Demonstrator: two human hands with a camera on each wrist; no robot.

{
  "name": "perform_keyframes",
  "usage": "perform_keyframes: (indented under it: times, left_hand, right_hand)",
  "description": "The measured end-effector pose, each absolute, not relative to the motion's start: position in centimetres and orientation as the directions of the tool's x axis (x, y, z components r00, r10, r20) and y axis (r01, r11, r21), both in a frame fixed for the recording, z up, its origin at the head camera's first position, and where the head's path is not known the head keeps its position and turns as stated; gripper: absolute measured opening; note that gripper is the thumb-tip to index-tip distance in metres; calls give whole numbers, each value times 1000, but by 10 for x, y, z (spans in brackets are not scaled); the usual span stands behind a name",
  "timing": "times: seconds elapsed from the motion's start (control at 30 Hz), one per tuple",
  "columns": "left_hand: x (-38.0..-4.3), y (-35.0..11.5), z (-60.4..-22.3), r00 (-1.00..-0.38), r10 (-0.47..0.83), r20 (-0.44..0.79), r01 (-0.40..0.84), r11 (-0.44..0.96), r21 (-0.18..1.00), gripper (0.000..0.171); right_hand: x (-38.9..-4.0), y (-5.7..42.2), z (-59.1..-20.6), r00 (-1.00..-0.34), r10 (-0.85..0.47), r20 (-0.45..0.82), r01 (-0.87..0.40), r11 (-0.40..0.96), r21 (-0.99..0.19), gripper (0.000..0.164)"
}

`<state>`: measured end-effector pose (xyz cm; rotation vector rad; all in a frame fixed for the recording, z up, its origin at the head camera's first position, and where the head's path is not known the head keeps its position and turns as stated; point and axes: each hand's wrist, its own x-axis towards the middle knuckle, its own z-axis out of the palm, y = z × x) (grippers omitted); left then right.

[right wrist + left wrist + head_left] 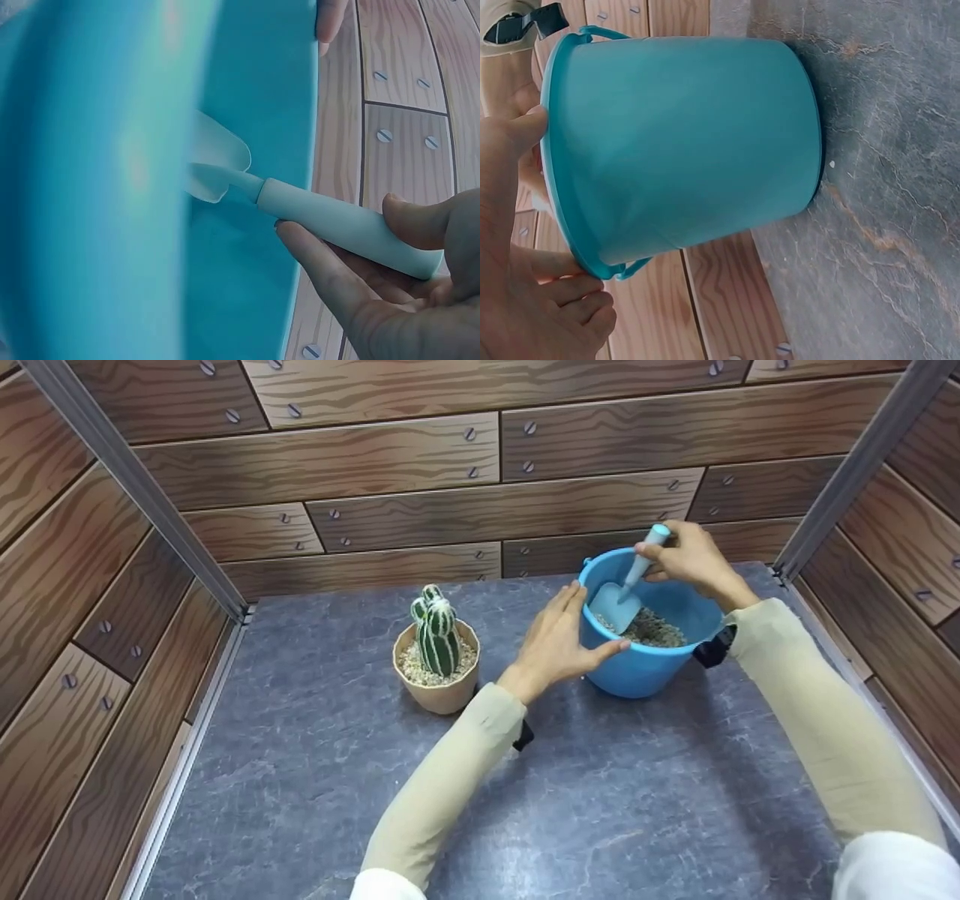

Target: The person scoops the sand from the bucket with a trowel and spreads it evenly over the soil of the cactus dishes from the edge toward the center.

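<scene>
A light blue hand trowel has its blade inside the blue bucket, by the left inner wall. My right hand grips its pale handle between thumb and fingers above the rim. Gravelly soil lies in the bucket; the trowel's tip meets it. My left hand touches the bucket's left rim, thumb along the near edge and extended fingers along the outside. The left wrist view shows that thumb on the rim, the bucket standing on the table.
A striped green cactus stands in a tan pot with pale gravel, left of the left hand. The grey marbled table is enclosed by wood-patterned walls with metal corner posts. A bucket handle hangs at the rim.
</scene>
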<state>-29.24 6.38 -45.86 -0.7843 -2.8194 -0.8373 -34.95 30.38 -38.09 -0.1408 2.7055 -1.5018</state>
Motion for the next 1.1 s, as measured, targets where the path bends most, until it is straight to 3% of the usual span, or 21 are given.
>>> perform_keyframes:
  times: [1.1]
  left_hand:
    - [-295,64,-457,-861,448,241,507,716,481,110]
  right_hand:
    - [-346,339,-382,-976,-81,-200,182,187,-965,40]
